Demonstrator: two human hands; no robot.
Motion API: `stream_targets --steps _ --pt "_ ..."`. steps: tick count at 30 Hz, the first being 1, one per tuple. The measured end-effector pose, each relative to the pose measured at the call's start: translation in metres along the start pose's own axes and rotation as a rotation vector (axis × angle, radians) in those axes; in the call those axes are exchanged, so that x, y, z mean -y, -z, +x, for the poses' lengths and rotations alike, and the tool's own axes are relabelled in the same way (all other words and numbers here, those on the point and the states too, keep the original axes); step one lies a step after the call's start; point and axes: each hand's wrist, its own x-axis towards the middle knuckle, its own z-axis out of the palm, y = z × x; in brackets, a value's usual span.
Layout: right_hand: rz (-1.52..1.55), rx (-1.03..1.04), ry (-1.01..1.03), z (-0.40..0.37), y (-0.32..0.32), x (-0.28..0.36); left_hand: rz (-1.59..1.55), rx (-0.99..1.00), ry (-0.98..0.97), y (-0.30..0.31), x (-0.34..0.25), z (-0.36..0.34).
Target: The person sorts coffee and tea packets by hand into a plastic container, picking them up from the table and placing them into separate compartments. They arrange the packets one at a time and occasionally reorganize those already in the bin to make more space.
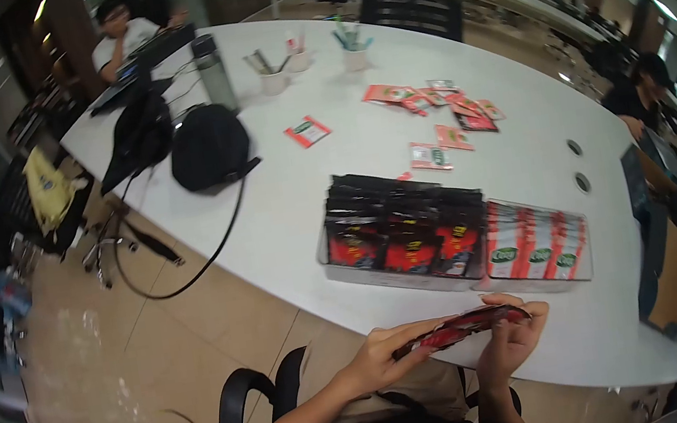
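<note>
Between my two hands, just off the table's near edge, is a black and red packet point(453, 332), seen nearly edge-on. My left hand point(376, 362) grips its left end, thumb on the near side. At the other end, my right hand point(509, 344) has its fingers curled round the packet. Right beyond my hands stands a clear bin point(406, 282) filled with upright black and red packets point(407, 232). Touching its right side, a second clear bin point(533, 282) holds a row of red and white packets point(538, 243) with green logos.
Loose red and white packets point(433, 155) are scattered mid-table, one point(308, 132) apart to the left. A black cap point(210, 146), black bag point(142, 136), bottle point(215, 77) and pen cups point(273, 81) stand farther back. Blue boxes point(671, 267) line the right edge. People sit far left and right.
</note>
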Motion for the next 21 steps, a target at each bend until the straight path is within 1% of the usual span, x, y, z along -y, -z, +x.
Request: stream_targets --steps 2,5,6,8,9,10,11,13,15,16,17,18,20,21 --pt "-0.057 -0.060 -0.023 0.000 -0.007 0.002 -0.031 -0.074 0.076 0.010 -0.006 -0.006" --pt "-0.086 -0.119 -0.020 0.003 -0.018 -0.002 -0.010 -0.245 0.013 0.015 -0.007 -0.016" --pt "-0.096 -0.139 -0.022 0.003 -0.022 -0.002 -0.011 -0.270 0.062 0.016 -0.007 -0.021" --pt "-0.104 -0.118 -0.043 -0.001 -0.036 -0.004 -0.022 -0.303 0.157 0.017 -0.005 -0.029" --pt "-0.108 -0.115 -0.048 -0.004 -0.044 -0.007 -0.044 -0.365 0.121 0.016 -0.005 -0.031" --pt "-0.154 -0.069 -0.008 -0.009 -0.050 -0.013 -0.063 -0.424 0.081 0.013 -0.003 -0.033" --pt "-0.147 -0.001 0.100 -0.017 -0.059 -0.016 -0.076 -0.479 0.039 0.011 -0.001 -0.034" --pt "-0.334 0.242 0.411 -0.015 -0.076 -0.012 -0.052 -0.587 0.049 0.001 0.006 -0.041" --pt "-0.497 0.510 0.473 -0.019 -0.083 -0.014 -0.011 -0.660 0.044 -0.005 0.017 -0.046" --pt "-0.475 0.484 0.377 -0.025 -0.090 -0.019 0.016 -0.678 0.030 -0.007 0.026 -0.047" --pt "-0.487 0.507 0.370 -0.024 -0.095 -0.018 0.042 -0.693 0.010 -0.007 0.032 -0.046" --pt "-0.503 0.529 0.362 -0.021 -0.099 -0.016 -0.052 -0.706 0.057 -0.008 0.035 -0.047" --pt "-0.553 0.556 0.336 -0.018 -0.103 -0.017 -0.102 -0.729 0.059 -0.007 0.042 -0.042" --pt "-0.593 0.582 0.371 -0.018 -0.103 -0.017 -0.131 -0.737 0.067 -0.008 0.046 -0.042"
